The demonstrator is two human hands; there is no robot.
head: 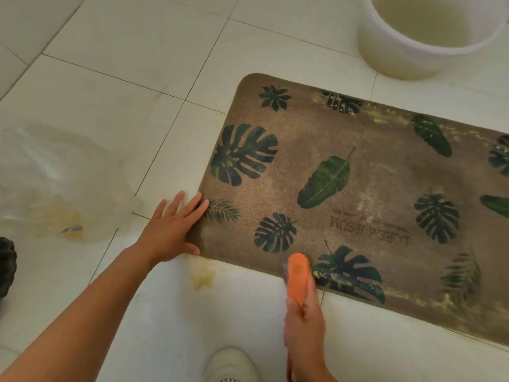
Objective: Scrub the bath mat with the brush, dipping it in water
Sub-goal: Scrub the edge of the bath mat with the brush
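Gripping the handle of the orange brush (297, 274) with curled fingers, the right hand (304, 334) is reaching up from the bottom centre of the frame, just right of a pale shoe (231, 365). The brush is blurring slightly, and its head is sitting on the near edge of the bath mat (371, 188), beside a dark leaf print. Further left, the left hand (173, 230) is lying flat with straight, spread fingers, pressing down the mat's lower left corner and holding nothing. The mat is lying on the tiled floor (110, 78), its long axis running from that corner off to the right edge of the frame. Most of its surface, with yellowish specks along both long edges, is therefore lying up and to the right of the brush. At the upper right, beyond the mat's far edge, a white bucket (391, 62) is standing upright; whether it is holding water I cannot tell. A crumpled plastic bag (55, 175) is lying at middle left, yellowish residue inside.
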